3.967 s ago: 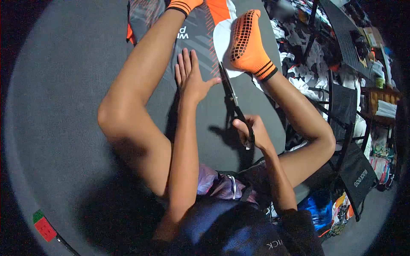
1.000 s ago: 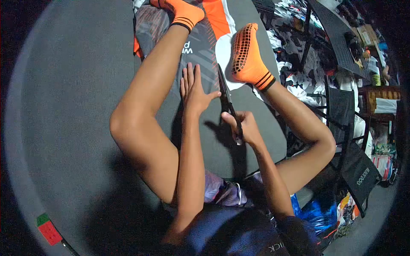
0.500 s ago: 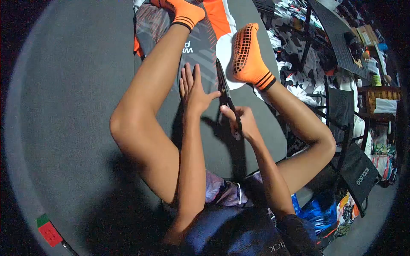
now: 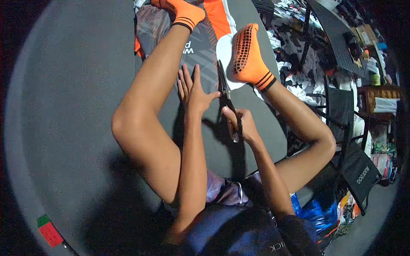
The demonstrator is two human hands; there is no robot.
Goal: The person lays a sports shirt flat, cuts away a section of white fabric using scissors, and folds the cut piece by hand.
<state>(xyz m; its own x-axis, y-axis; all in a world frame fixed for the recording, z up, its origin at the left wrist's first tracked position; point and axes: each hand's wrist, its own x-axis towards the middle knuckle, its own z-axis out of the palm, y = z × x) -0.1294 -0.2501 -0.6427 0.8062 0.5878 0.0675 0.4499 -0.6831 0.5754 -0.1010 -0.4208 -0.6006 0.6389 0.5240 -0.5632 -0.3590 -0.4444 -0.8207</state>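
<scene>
Fingers spread, my left hand (image 4: 195, 94) lies flat on the lower part of a dark grey printed fabric (image 4: 200, 55) with orange and white parts. My right hand (image 4: 240, 123) grips the handles of long black scissors (image 4: 224, 91). Their blades point away from me along the edge between the grey fabric and its white part (image 4: 226, 64). The left thumb tip is at the scissors, near the pivot. An orange-socked foot (image 4: 248, 55) rests beside the white part, and the other orange-socked foot (image 4: 188, 15) is on the fabric's far end.
Beneath everything is a grey floor surface (image 4: 77, 106). A red and green object (image 4: 50, 234) with a dark handle lies at the lower left. On the right stand black folding chairs (image 4: 358, 168), a wooden crate (image 4: 378, 94), piles of white and black cloth and a blue plastic bag (image 4: 320, 213).
Compared with four seconds ago, the fabric, legs and hands sit slightly differently in view. The scissors have shifted left and turned more upright. Over the last second, both hands moved only slightly.
</scene>
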